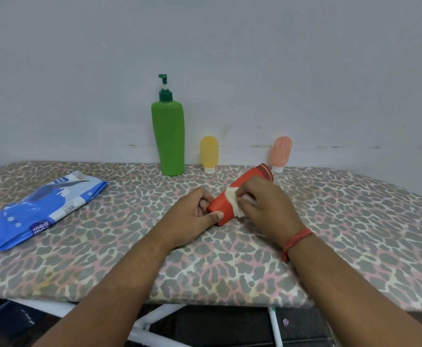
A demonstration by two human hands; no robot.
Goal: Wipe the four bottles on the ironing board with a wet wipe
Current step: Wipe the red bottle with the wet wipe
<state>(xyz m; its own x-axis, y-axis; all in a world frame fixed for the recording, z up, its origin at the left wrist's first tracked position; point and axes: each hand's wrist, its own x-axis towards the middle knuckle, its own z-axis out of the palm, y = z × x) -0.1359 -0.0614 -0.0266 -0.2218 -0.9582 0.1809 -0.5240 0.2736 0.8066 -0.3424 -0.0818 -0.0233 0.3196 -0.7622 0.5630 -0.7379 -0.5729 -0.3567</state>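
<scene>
Bottles are the business here, and the nearest one, a red bottle (240,194), lies tilted on its side just above the leopard-print ironing board (205,266), its long axis running from near-left to far-right, the flat red end toward the person and the darker banded end pointing away at the wall. Much of its middle is hidden: the right hand (267,206), with a red thread band (296,240) at the wrist, curls over it and presses a white wet wipe (233,200) against its side, so only a crumpled edge of the wipe shows. The left hand (195,216) grips the near end, thumb along the underside, fingers tucked round behind and mostly out of sight. Whether the bottle rests on the cloth or is held slightly off it is hard to tell. To the left, well apart, lies a blue-and-white wipes packet (39,211), its print partly legible. Farther back, along the wall, a tall green pump bottle (168,139) stands upright; just beside it a small yellow bottle (209,152) stands cap-down, and further right a pink bottle (281,152) does likewise, leaning a little, its white cap partly behind the red bottle's tip.
</scene>
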